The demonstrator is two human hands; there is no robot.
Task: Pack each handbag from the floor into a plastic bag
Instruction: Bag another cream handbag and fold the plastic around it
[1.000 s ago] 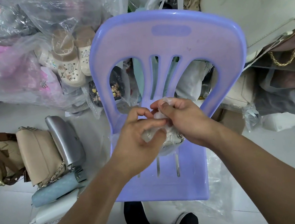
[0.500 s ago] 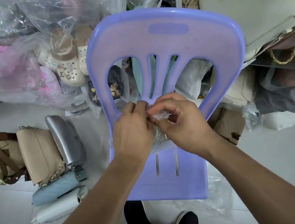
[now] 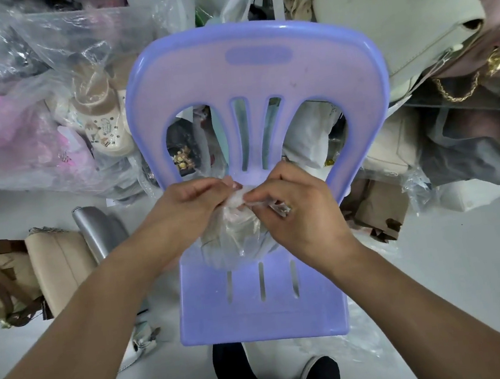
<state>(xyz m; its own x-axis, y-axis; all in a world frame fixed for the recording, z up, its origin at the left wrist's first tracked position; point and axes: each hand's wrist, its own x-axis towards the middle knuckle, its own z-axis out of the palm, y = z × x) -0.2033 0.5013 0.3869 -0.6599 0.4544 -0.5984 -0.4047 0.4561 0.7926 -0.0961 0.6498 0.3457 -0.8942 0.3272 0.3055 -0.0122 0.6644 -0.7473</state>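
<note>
The left hand [image 3: 193,202] and right hand [image 3: 295,212] meet, both pinching the gathered neck of a thin clear plastic bag [image 3: 248,236]. It rests on the seat of a lilac plastic chair [image 3: 258,62] with a soft pale handbag [image 3: 218,246] inside. The film looks slippery and easily torn and the load light, so the bunched neck seems the safest hold. A beige leather handbag [image 3: 60,269] waits on the floor.

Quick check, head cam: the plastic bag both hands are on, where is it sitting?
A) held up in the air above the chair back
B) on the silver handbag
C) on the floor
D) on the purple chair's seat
D: the plastic bag rests on the seat of the purple chair, while the left hand and right hand pinch its gathered top.
</note>
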